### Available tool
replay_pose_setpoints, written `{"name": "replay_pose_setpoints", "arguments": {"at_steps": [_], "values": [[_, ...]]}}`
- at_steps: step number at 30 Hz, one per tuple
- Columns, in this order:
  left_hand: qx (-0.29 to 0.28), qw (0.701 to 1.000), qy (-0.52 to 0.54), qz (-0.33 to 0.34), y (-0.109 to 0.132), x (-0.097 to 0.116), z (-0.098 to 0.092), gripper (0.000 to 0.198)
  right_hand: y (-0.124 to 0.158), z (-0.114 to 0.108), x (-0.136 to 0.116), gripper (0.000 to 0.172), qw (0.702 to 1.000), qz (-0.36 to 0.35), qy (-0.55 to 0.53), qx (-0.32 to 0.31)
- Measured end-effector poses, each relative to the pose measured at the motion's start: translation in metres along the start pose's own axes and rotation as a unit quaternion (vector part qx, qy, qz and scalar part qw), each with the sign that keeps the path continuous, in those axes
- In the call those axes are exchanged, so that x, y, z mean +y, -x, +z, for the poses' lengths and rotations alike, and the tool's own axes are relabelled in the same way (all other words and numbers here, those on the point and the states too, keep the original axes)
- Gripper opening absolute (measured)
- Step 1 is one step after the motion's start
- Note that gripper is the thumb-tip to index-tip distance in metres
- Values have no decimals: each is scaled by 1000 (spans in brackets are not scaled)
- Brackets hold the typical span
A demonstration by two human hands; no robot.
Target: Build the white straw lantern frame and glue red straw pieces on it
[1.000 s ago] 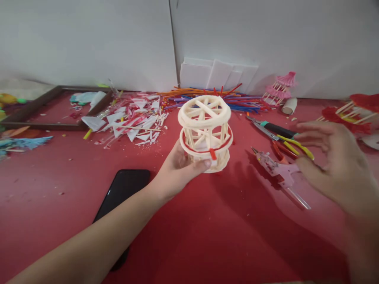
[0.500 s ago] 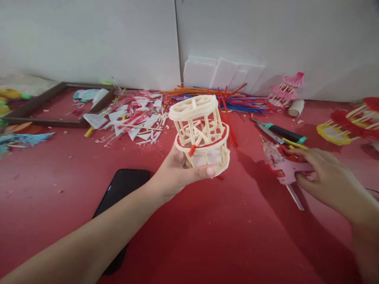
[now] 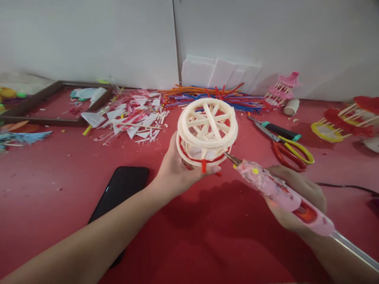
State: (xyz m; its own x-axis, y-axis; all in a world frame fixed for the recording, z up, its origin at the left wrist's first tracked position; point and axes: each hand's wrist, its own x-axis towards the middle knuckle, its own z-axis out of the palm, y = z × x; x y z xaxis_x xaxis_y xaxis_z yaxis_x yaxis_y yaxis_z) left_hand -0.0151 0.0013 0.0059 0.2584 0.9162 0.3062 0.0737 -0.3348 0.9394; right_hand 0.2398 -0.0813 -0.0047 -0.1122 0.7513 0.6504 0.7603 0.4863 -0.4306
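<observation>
My left hand grips a cream cage-like model by its lower part, above the red table. The model has a round spoked top, thin upright sticks and a red strip around its middle ring, with a short red end hanging at the front. My right hand is closed around a pink glue gun, its handle mostly hidden. The nozzle points at the model's right side by the red strip; whether it touches I cannot tell. A clear glue stick sticks out of the gun's rear.
Scissors and a dark-handled cutter lie right. A black phone lies left. Colored pipe cleaners, paper scraps and a brown frame line the back. Red-and-yellow and pink models stand right.
My right hand has lifted the glue gun off the table beside the scissors and brought its nozzle left to the model. My left hand has tipped the model's top toward me.
</observation>
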Motion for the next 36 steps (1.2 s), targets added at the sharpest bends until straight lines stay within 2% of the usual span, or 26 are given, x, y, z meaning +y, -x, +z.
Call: {"name": "replay_pose_setpoints", "arguments": {"at_steps": [3,11,15,29,36], "values": [[13,1000,-10,10,0,0,0,91,-9,-2,-7,26,997,-59,-43,-35],[19,998,-4,60,0,-5,1,95,-16,-3,-13,18,997,-67,12,-26],[4,998,6,57,1,-7,1,100,-16,-2,-12,17,997,-72,10,-25],[2,998,25,65,2,-11,1,100,-22,-6,-16,12,996,-75,40,-39],[8,997,8,74,2,-11,2,100,-10,-2,-9,8,999,-33,24,-35]]}}
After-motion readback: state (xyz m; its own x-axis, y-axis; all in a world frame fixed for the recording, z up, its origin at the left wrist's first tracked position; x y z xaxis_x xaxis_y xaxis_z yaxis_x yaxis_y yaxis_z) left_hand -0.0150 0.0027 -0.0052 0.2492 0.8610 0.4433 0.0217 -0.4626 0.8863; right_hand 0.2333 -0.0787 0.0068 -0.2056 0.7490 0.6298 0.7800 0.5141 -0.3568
